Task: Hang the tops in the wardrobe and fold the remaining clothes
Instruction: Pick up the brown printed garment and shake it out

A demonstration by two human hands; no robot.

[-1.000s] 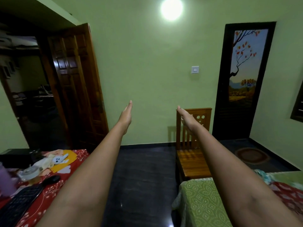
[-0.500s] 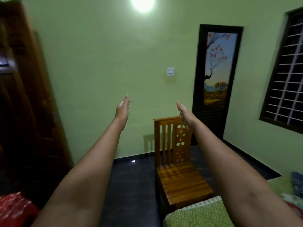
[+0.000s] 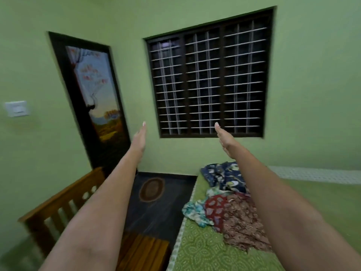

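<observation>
Green walls (image 3: 312, 94) fill most of our view, slightly blurred. Next biggest is the barred window (image 3: 209, 75), dark behind its white grille. Left of it stands a dark door (image 3: 78, 106) with a painted tree panel. A bed (image 3: 322, 202) with a green patterned sheet takes the lower right; black floor (image 3: 156, 216) runs beside it with a small oval mat (image 3: 152, 189) near the door. A wooden chair (image 3: 64, 202) sits at lower left, its slatted seat close by the bed edge.

We have both arms stretched forward, bare, well apart. Clothes (image 3: 228, 204) lie in a loose heap on the bed near its left edge, partly hidden under our right forearm: a navy print piece (image 3: 222, 177) at the far end, then a teal one (image 3: 195, 212), a red one (image 3: 214, 210), and a brown floral one (image 3: 242, 227) nearest us.

Left hand (image 3: 139, 138) is raised edge-on, fingers straight and together, holding nothing. Right hand (image 3: 224, 137) is the same, fingers straight, empty, above the clothes and not touching them.

A white wall switch (image 3: 17, 108) sits at far left.
</observation>
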